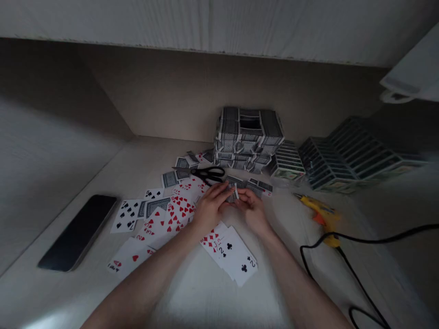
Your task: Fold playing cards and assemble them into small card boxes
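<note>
- From where I'm standing, the person's left hand is pinching a small patterned card, its fingers reaching over the top and its thumb coming from below.
- The right hand is pinching the same card from the other side, thumb and fingers closing near its white edge; the two hands are almost meeting.
- That small patterned card is sitting between the fingertips, in the middle of the worktop, just in front of a block built of cards.
- The block is standing upright near the back wall, showing grey patterned faces and a dark rectangular opening on top.
- Black-handled scissors are lying just beyond the left hand, their blades pointing left across some card backs.
- Loose red-suited cards are overlapping left of the left hand, and a seven of spades is lying face up farther left.
- A two of clubs is resting on other cards between the forearms.
- A dark phone is lying at far left.
- A yellow glue gun is lying right of the right hand, a black cord looping beside it.
- Striped stacks are standing behind the gun, too dim for me to make out fully.
</note>
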Motion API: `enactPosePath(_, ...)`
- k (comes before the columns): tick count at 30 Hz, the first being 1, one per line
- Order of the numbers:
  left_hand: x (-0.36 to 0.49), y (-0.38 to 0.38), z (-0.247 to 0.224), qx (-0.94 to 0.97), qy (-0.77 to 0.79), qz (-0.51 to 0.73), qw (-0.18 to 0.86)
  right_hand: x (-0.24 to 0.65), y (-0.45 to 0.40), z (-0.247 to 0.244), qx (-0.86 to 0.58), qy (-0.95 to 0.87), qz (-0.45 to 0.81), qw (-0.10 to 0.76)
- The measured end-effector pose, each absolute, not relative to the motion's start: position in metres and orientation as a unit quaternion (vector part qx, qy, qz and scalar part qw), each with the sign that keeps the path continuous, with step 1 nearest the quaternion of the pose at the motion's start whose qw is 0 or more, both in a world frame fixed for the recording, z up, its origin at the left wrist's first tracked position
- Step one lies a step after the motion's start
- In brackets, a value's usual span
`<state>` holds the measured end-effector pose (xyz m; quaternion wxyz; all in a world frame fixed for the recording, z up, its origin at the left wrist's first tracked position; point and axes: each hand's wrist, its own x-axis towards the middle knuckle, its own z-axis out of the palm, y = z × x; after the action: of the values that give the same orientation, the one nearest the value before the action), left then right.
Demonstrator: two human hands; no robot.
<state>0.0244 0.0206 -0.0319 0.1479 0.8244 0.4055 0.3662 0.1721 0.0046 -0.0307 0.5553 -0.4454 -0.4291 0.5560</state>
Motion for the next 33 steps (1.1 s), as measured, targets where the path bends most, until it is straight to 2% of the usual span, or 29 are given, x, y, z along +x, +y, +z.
enactPosePath(6, 0.022, 0.025, -0.030, 0.792, 0.408, 0.413, 0.188, 0.172, 0.006, -0.033, -0.445, -0.450, 0.542, 0.553)
enactPosePath(11, 0.018, 0.028, -0.019, 0.740, 0.394, 0.426, 0.341, 0.166, 0.003, -0.031, -0.446, -0.432, 0.568, 0.540)
enactPosePath(16, 0.023, 0.024, -0.015, 0.652, 0.467, 0.447, 0.396, 0.164, 0.000, -0.030, -0.466, -0.442, 0.562, 0.522)
enactPosePath(21, 0.023, 0.025, -0.011, 0.530, 0.429, 0.449, 0.577, 0.166, 0.000, -0.025, -0.443, -0.438, 0.595, 0.507)
enactPosePath(23, 0.023, 0.026, -0.010, 0.500, 0.418, 0.449, 0.612, 0.166, -0.001, -0.023, -0.434, -0.437, 0.609, 0.500)
enactPosePath(33, 0.030, 0.022, -0.013, 0.516, 0.465, 0.471, 0.544, 0.162, -0.006, -0.017, -0.484, -0.454, 0.575, 0.478)
